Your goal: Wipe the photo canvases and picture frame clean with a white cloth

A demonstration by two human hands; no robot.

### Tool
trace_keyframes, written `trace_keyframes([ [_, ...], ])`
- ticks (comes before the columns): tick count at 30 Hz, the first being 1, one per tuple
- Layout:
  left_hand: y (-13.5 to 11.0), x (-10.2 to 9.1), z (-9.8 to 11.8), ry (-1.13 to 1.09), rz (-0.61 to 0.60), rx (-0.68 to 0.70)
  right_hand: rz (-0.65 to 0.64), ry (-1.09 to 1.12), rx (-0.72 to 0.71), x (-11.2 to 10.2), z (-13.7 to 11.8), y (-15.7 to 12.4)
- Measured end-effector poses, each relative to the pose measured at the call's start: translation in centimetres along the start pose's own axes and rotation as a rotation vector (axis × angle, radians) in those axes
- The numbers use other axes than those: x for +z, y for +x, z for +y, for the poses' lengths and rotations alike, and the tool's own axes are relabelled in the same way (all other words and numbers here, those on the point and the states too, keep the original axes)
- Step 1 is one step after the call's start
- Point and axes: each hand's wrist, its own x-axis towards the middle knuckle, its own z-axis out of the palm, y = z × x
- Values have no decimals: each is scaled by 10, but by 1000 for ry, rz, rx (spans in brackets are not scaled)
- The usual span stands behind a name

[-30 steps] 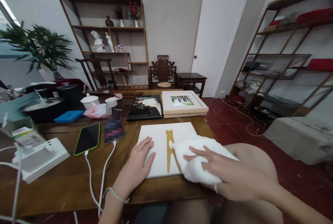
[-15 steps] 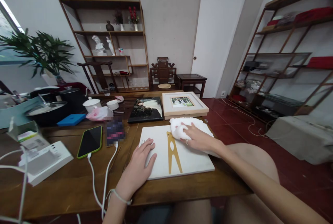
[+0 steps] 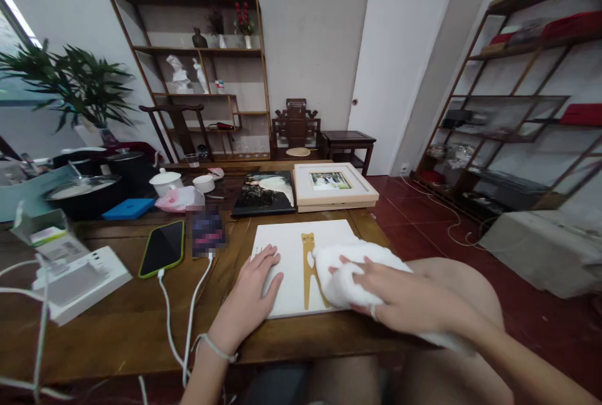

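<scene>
A white rectangular board (image 3: 286, 289) lies flat near the table's front edge, with a flat gold bracket-like piece (image 3: 308, 267) shaped like an A on it. My left hand (image 3: 256, 286) rests on the board's left side, fingers stretched out. Bunched in my right hand (image 3: 385, 286) is a white cloth (image 3: 348, 267), pressed on the board's right part. The cloth covers the lower right leg of the gold piece and drapes toward my lap. Two frames lie beyond the board: a dark picture panel (image 3: 266, 192) and a light wooden frame (image 3: 336, 185) with a photo.
On the left of the wooden table (image 3: 141, 336) are a phone (image 3: 163, 248) in a green case on a cable, a white box (image 3: 91, 283), a blue box (image 3: 128, 208), a pink-and-white bag (image 3: 180, 199) and a black pan (image 3: 84, 195). White cables run down the table's front.
My right hand has moved the cloth from the board's upper right corner down toward its lower right. My left hand stays in place on the board.
</scene>
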Motion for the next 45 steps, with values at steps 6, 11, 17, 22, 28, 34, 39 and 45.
trace_keyframes([
  [6,0,0,0,-3,1,-3,163,-43,41,-9,27,76],
  [11,1,0,0,-7,1,-1,269,-130,75,11,25,98],
  [17,0,1,-2,-2,-4,10,185,-149,-52,33,-10,49],
  [22,0,2,-2,-10,4,8,145,-105,-137,40,-24,9],
  [28,0,1,-1,-11,9,10,107,-32,-3,15,0,22],
  [34,-1,1,-3,-7,24,23,207,-133,16,7,29,81],
  [39,0,1,-3,-11,27,33,228,-161,-43,15,22,82],
  [45,0,1,-2,-3,29,36,132,-149,-156,35,-13,17],
])
